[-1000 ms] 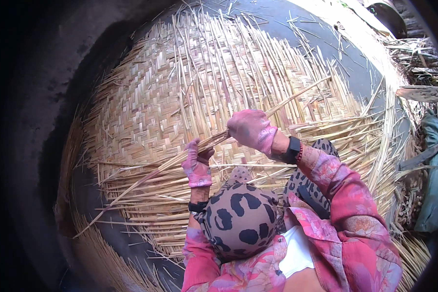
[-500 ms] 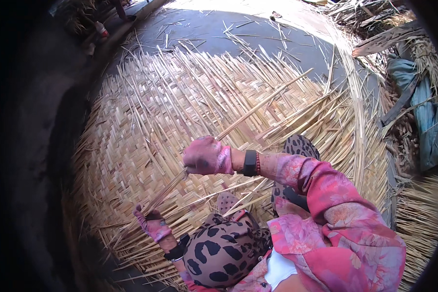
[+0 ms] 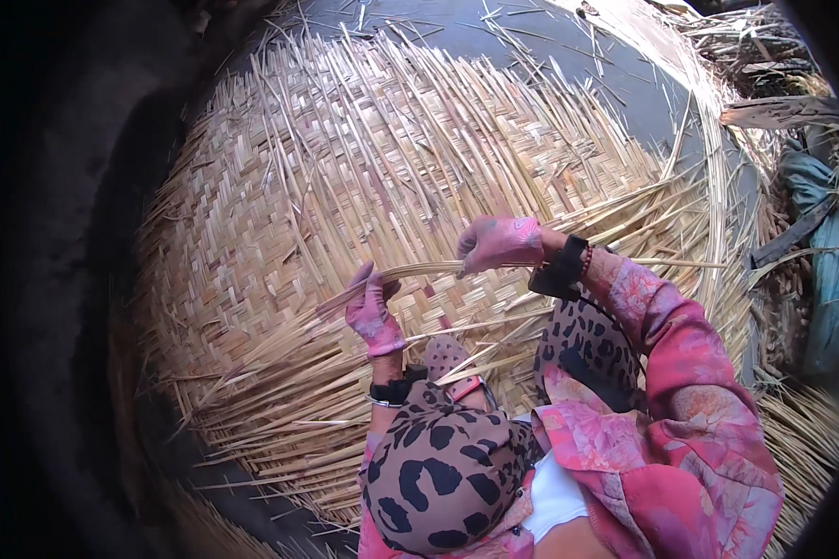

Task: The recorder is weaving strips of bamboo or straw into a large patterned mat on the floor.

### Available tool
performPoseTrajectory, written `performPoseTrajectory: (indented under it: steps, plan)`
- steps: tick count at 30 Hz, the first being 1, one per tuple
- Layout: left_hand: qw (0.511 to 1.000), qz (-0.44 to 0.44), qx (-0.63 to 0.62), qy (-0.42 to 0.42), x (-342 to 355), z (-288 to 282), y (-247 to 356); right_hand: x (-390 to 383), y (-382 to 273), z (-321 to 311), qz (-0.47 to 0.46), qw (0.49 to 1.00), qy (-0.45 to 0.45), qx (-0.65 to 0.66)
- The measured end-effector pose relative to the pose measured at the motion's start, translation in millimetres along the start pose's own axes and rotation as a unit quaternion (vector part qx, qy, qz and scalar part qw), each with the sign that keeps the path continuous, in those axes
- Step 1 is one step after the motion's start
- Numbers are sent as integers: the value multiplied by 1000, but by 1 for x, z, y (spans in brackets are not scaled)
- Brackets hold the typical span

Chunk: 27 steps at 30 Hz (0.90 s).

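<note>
A large mat (image 3: 242, 200) of pale flat reed strips lies on the floor, woven in a slanting pattern, with loose strip ends round its edge. Above its middle, a flattened reed strip (image 3: 426, 268) stretches between my two gloved hands. My left hand (image 3: 375, 312), in a pink glove, pinches it near its left end, which splays and points down-left. My right hand (image 3: 502, 244), in a pink glove, is closed round it farther right; the other end sticks out past my wrist. Whether it is one strip or several layered together, I cannot make out.
Loose strips litter the grey floor (image 3: 466, 33) beyond the mat. To the right lie long strips (image 3: 715, 158), a rough piece of wood (image 3: 781, 112) and a teal sheet (image 3: 828, 298). A pile of reeds (image 3: 802, 456) sits at lower right. My knee (image 3: 438, 475) rests over the mat's near edge.
My left hand has moved up and right, and my right hand right and slightly up. The strip has swung from a steep slant to nearly level. The view has shifted somewhat.
</note>
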<state>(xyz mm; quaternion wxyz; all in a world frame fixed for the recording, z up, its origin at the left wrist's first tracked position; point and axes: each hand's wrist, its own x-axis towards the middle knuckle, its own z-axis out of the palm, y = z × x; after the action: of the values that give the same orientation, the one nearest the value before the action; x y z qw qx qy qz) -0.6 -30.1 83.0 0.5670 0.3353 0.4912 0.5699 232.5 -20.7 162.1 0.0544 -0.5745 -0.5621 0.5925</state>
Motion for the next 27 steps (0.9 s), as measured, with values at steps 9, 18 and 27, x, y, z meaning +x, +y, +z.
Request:
performPoseTrajectory:
  steps: [9, 18, 27]
  plan:
    - [897, -320, -300, -51, -2, -14, -61, -5, 42, 19, -37, 974, 168, -145]
    - [953, -194, -225, -63, -33, 26, -45, 9, 74, -8, -49, 916, 155, -368]
    - [955, -208, -97, -190, 14, 52, -52, 17, 92, -41, -215, 768, 494, -346]
